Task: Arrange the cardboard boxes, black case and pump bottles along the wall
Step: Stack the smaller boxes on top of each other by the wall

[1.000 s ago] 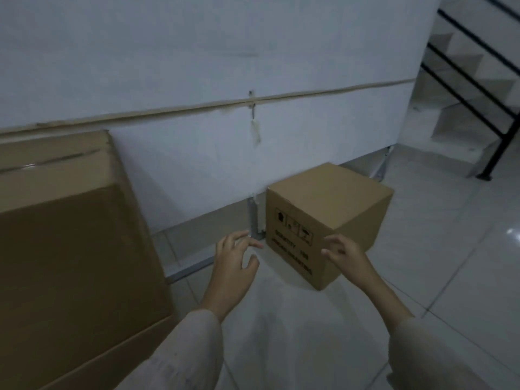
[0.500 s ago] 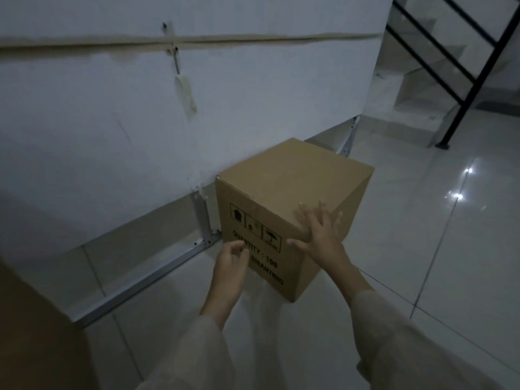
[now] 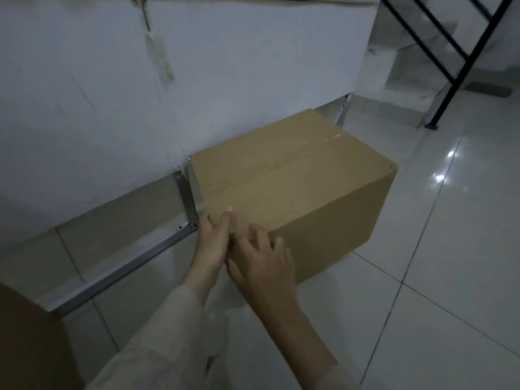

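A small taped cardboard box [image 3: 295, 181] stands on the tiled floor, its far side against the white wall panel [image 3: 225, 66]. My left hand [image 3: 212, 243] lies flat on the box's near left face, fingers reaching its top edge. My right hand [image 3: 263, 263] presses, fingers spread, on the near corner beside it. Both hands touch the box; neither wraps around it. A corner of a larger cardboard box [image 3: 31, 342] shows at the bottom left. No black case or pump bottles are in view.
A metal frame rail [image 3: 126, 268] runs along the foot of the wall. White steps [image 3: 405, 77] with a black railing [image 3: 455, 71] rise at the top right. Glossy white floor tiles [image 3: 436, 263] spread to the right.
The view has come closer and higher over the small box, so its top now shows. Both hands moved from near the printed face to the box's near corner.
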The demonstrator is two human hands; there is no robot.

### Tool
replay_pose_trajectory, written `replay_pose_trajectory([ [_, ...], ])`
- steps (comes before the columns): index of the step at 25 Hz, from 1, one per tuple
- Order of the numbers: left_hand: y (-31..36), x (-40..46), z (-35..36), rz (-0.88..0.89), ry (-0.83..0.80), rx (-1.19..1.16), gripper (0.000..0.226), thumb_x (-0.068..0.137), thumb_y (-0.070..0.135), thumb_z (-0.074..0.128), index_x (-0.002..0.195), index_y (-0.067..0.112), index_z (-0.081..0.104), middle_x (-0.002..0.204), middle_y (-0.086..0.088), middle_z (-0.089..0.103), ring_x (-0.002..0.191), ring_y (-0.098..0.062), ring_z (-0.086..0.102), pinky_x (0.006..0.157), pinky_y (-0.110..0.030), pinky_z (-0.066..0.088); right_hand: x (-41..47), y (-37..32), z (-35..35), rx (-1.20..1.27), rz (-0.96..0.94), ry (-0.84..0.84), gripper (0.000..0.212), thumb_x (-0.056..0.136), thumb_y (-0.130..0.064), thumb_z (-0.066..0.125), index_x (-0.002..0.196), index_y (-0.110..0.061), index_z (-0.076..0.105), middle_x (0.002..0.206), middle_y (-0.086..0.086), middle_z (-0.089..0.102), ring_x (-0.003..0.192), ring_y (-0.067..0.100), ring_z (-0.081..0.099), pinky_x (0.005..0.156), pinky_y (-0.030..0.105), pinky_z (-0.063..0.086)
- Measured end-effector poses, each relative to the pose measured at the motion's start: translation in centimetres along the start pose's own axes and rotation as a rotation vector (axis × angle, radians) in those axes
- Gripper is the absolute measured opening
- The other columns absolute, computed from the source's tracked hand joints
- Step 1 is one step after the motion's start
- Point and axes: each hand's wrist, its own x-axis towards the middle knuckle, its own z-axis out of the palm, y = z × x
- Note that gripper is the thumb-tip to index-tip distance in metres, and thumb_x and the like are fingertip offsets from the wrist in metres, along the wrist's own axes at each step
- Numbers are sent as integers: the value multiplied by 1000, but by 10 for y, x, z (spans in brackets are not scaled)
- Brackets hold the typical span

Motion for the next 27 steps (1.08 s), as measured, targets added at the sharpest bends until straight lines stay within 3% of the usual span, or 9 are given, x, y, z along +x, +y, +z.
replay_pose_trajectory([
  [4, -3, 4, 3, 3, -69, 39, 47, 94, 16, 47, 139, 16, 33, 130, -3, 52, 105, -20, 52, 76, -26, 47, 23, 20, -21, 241, -104, -132, 49, 78, -33, 29, 117, -20, 55, 106, 5, 67, 84, 34, 54, 76, 41, 45],
  [6, -5, 6, 13, 18, -101, 62, 47, 95, 16, 45, 140, 18, 33, 136, -6, 52, 113, -24, 53, 85, -32, 48, 41, 48, -36, 319, -79, -181, 39, 85, -28, 37, 121, -21, 52, 112, 5, 68, 98, 35, 53, 88, 41, 42],
  [8, -4, 8, 20, 42, -124, 96, 46, 96, 16, 42, 141, 20, 33, 140, -6, 49, 120, -23, 51, 100, -37, 42, 57, 91, -58, 208, 35, -179, 34, 89, -30, 46, 122, -25, 52, 124, 4, 62, 114, 33, 47, 98, 42, 37],
  [11, 1, 13, 18, 14, -137, 105, 44, 98, 12, 37, 140, 20, 35, 139, -5, 48, 117, -22, 49, 96, -33, 37, 66, 179, -84, -55, 365, -89, 44, 86, -44, 52, 128, -31, 45, 146, 8, 38, 133, 35, 30, 109, 52, 25],
  [13, 2, 16, 12, -20, -139, 104, 43, 99, 13, 35, 141, 21, 35, 137, -5, 47, 111, -21, 47, 90, -32, 35, 56, 221, -87, -47, 586, -240, 63, 79, -63, 51, 134, -40, 32, 152, 11, 24, 137, 41, 24, 108, 59, 23],
  [15, 0, 16, 10, -19, -131, 124, 43, 99, 15, 33, 141, 22, 34, 138, -4, 45, 107, -16, 43, 90, -32, 34, 39, 234, -78, 123, 638, -304, 75, 73, -72, 50, 137, -41, 27, 144, 14, 37, 128, 39, 39, 101, 54, 36],
  [19, 1, 0, -1, 0, -135, 139, 53, 90, 28, 55, 139, 24, 37, 137, -3, 49, 105, -16, 49, 84, -30, 40, 16, 217, -79, 231, 643, -111, 69, 72, -69, 54, 133, -40, 38, 128, 11, 53, 115, 32, 52, 88, 43, 44],
  [23, 22, -28, -29, 16, -125, 254, 68, 78, 23, 71, 137, 20, 38, 120, 5, 48, 103, -15, 48, 84, -29, 39, -4, 190, -86, 286, 609, -89, 65, 72, -69, 55, 129, -41, 43, 134, 6, 54, 119, 30, 52, 92, 44, 45],
  [27, 61, -53, -59, 38, -121, 305, 74, 74, 19, 76, 135, 8, 36, 128, 0, 48, 103, -17, 47, 88, -30, 39, -12, 157, -122, 315, 576, -22, 60, 74, -65, 57, 127, -38, 48, 136, 5, 54, 121, 31, 50, 94, 46, 43],
])
